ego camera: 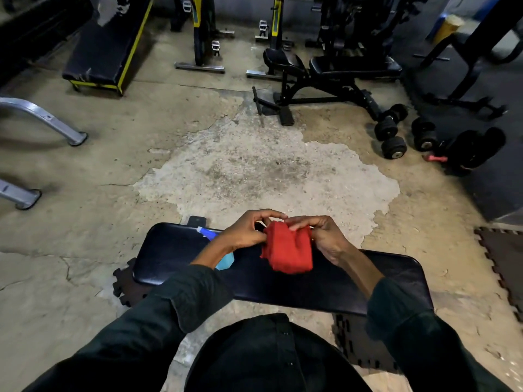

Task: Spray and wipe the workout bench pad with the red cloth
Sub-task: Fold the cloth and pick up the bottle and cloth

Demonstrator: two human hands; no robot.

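1. I see both hands up over the bench pad [181,250], holding the red cloth [288,251] between them.
2. My left hand [249,230] has its fingers bent, and the thumb and fingertips pinch the left top edge of the cloth.
3. My right hand [319,236] has its fingers bent too, pinching the right top edge of the cloth.
4. The cloth hangs down in a bunch from the two hands, and its low end is right at the pad. I cannot tell if it touches.
5. The pad is dark and lies across in front of me, close to my body.
6. A blue spray bottle [225,260] lies on the pad, and my left arm covers most of it. Only its top and a bit of its body show.
7. Dark foam mats [503,258] lie on the floor by the pad, on both sides.
8. Far ahead stands another black bench [353,66], with dumbbells [393,137] on the floor near it.
9. A long bench with yellow edges [104,52] is far off on the left.
10. Grey metal legs [42,117] stick in from the left edge.
11. The floor [254,171] between is cracked and worn.
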